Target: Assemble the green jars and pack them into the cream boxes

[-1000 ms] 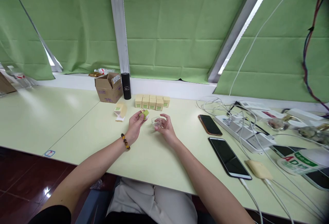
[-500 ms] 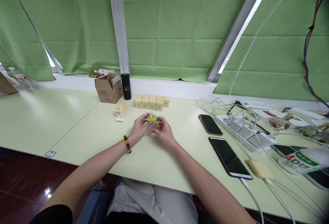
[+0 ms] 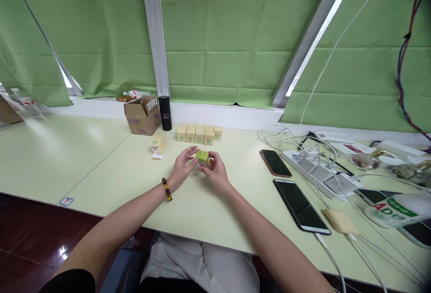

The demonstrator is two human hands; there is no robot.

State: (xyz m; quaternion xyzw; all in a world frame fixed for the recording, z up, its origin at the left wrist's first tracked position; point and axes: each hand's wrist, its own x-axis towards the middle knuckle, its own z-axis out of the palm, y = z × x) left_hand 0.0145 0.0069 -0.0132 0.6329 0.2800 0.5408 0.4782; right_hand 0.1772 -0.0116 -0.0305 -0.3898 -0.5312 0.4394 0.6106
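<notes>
Between my two hands is a small container with a rounded green lid (image 3: 202, 156), a pale yellow loop on top and a clear lower part. My right hand (image 3: 216, 172) is closed around its clear lower part from the right. From the left, my left hand (image 3: 183, 165) has its thumb and fingers at the side of the green lid. The fingertips behind the container are partly hidden. An opened small carton (image 3: 157, 147) lies to the left of my hands. Beyond them stand several small cream boxes (image 3: 199, 134) with green squares, grouped together.
A cardboard box (image 3: 142, 118) and a black cylinder (image 3: 164, 113) stand at the back left. Two phones, one orange-edged (image 3: 275, 163) and one white-edged (image 3: 302, 206), lie at right. A power strip (image 3: 321, 174), trailing white cables and a white bottle (image 3: 399, 210) crowd the right side.
The green lid has moved slightly right and down, from tilted apart to sitting upright over the clear lower part. My left hand followed it a little.
</notes>
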